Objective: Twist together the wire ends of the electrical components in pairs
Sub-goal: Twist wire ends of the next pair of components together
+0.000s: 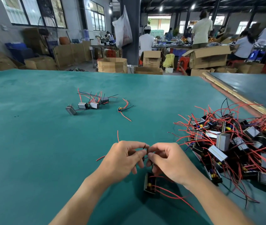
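Left hand [123, 158] and right hand [167, 159] pinch the black wire ends [145, 147].
Their grip hides the joint; the component [150, 184] underneath is partly covered.

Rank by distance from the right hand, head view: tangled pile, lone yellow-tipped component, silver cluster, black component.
1. Black component, just below the right hand, which pinches a black wire.
2. Tangled pile, on its right.
3. Lone yellow-tipped component, ahead and to the left.
4. Silver cluster, farthest, further left still.
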### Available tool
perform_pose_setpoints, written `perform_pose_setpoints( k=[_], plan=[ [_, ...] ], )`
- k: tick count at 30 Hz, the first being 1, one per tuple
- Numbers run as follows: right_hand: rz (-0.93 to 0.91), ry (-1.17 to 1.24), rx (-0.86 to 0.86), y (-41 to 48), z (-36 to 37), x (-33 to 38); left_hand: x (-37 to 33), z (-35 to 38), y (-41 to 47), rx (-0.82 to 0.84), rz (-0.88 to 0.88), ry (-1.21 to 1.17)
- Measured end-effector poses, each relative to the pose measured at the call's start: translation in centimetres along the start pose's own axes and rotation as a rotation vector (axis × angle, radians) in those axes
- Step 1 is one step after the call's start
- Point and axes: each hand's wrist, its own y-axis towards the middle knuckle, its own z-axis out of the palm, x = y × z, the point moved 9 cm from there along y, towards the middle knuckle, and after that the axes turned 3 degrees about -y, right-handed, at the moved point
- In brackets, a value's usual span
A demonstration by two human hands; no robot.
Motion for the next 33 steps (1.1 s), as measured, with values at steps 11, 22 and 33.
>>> perform_pose_setpoints(
  k=[11, 22, 33],
  plan=[
    [-0.006, 0.082, 0.001, -0.3, 0.3, 0.3, -0.4, -0.6, 0.1, -0.079, 0.024, 0.039],
    [-0.287, -0.261, -0.26, -0.9, -3.0, 3.3, 0.4, 0.1, 0.2, -0.031, -0.03, -0.071],
    [-0.339, -0.289, -0.228, -1.0, -2.2, 3.4, -0.3, 0.4, -0.2, -0.004, -0.031, -0.059]
  ],
)
